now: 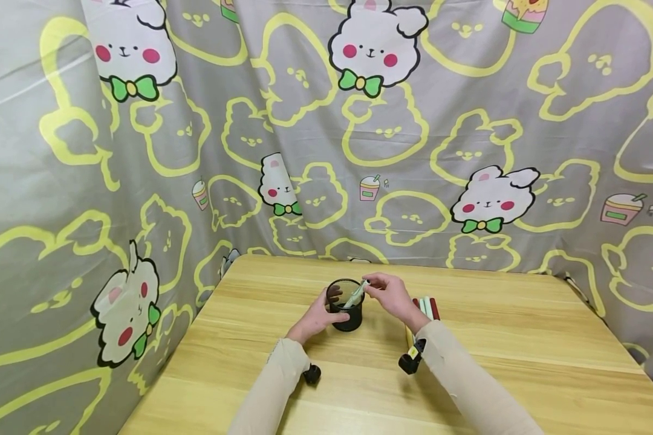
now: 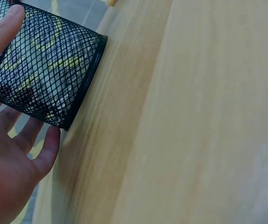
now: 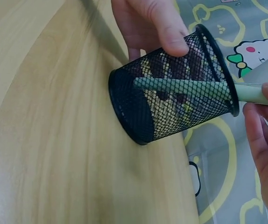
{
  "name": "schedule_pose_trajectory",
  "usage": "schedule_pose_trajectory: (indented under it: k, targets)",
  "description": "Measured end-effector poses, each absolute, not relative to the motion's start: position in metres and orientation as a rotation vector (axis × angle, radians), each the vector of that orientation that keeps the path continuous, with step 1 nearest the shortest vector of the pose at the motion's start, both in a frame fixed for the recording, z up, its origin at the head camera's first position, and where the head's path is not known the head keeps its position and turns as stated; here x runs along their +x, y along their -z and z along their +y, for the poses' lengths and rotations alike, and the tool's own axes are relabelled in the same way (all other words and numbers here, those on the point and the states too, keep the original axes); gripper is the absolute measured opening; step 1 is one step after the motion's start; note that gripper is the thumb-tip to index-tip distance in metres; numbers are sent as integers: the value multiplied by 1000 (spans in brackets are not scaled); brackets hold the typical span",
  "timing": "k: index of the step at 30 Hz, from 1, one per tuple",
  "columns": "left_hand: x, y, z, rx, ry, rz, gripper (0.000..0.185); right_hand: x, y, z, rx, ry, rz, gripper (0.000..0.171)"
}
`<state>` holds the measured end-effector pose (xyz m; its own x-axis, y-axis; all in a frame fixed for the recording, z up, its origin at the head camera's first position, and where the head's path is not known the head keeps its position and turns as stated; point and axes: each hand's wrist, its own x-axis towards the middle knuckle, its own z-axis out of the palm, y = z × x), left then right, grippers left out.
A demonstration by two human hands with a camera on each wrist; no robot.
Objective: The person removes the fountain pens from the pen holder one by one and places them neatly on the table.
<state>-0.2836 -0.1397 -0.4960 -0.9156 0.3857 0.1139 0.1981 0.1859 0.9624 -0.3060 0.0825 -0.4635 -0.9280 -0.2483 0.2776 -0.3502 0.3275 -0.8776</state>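
A black mesh pen cup [image 1: 347, 321] stands upright on the table. My left hand [image 1: 317, 316] holds it from the left, thumb on the near side and fingers round the far side; the left wrist view shows the thumb against the mesh [image 2: 50, 60]. With thumb and fingertips, my right hand [image 1: 394, 297] pinches the upper end of a pale green pen [image 3: 253, 93] at the rim. The pen's lower part slants down inside the cup, visible through the mesh in the right wrist view. Whether another thing lies in the cup, I cannot tell.
Several pens lie on the wooden table [image 1: 239, 338] beside and partly under my right forearm, among them a dark red pen [image 1: 434, 309], a pale green pen [image 1: 427, 307] and a yellow one [image 1: 409, 338]. A patterned grey curtain [image 1: 315, 139] hangs behind and to the left.
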Motion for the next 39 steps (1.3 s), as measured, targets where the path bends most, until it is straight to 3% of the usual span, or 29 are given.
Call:
schedule_pose_trajectory:
  k: [39]
  targets:
    - [-282, 492, -140, 540, -1780, 2305, 79, -306, 426, 106, 339, -2191, -1853, 34]
